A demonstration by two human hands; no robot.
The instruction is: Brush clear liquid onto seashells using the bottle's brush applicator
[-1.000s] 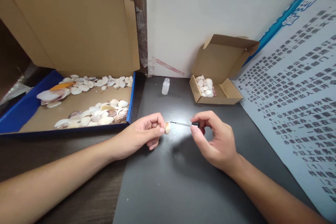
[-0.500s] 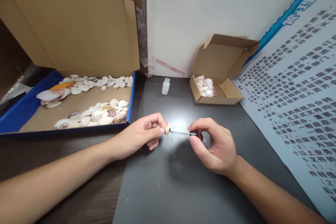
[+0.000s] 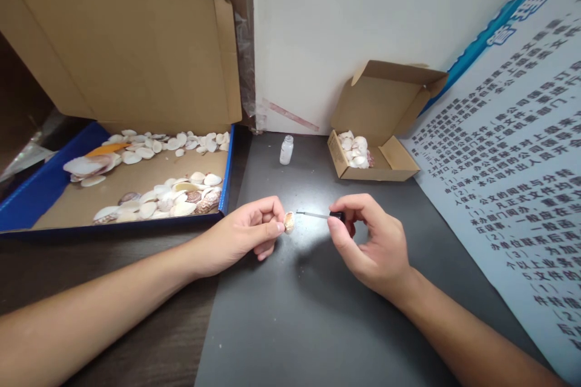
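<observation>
Over the dark grey mat, my left hand (image 3: 254,227) pinches a small brown and white seashell (image 3: 289,222) between thumb and fingertips. Across from it, my right hand (image 3: 370,242) grips the black cap of a small applicator brush (image 3: 313,214). Its thin stem points left, and the tip is level with the shell's upper edge, close beside it; whether they touch I cannot tell. A small clear bottle (image 3: 286,151) with a whitish look stands uncapped behind the hands.
To the left stands an open blue-sided cardboard box (image 3: 227,172) with several groups of shells (image 3: 166,196). A smaller cardboard box (image 3: 385,174) with white shells is at the back right. A printed board (image 3: 508,193) leans along the right side, and a white wall (image 3: 345,12) rises behind.
The brush in my right hand has moved up slightly, its tip going from the shell's side to near the shell's top edge. My left hand and the shell have hardly moved.
</observation>
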